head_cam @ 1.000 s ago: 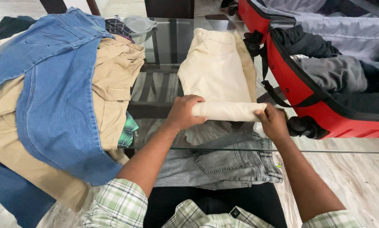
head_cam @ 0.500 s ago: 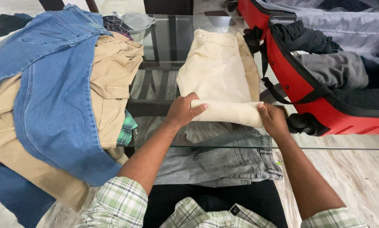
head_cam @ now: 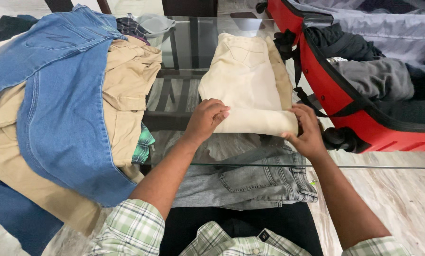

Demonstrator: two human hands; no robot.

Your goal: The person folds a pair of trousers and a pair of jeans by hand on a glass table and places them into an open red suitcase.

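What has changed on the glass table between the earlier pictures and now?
The rolled end of the cream trousers has moved a little further up the flat part, and the roll is thicker. The left hand and the right hand still grip its two ends. The blue jeans, the grey jeans and the red suitcase stayed in place.

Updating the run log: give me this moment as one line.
left hand: on roll's left end | right hand: on right end | cream trousers: part rolled on glass table | red suitcase: open
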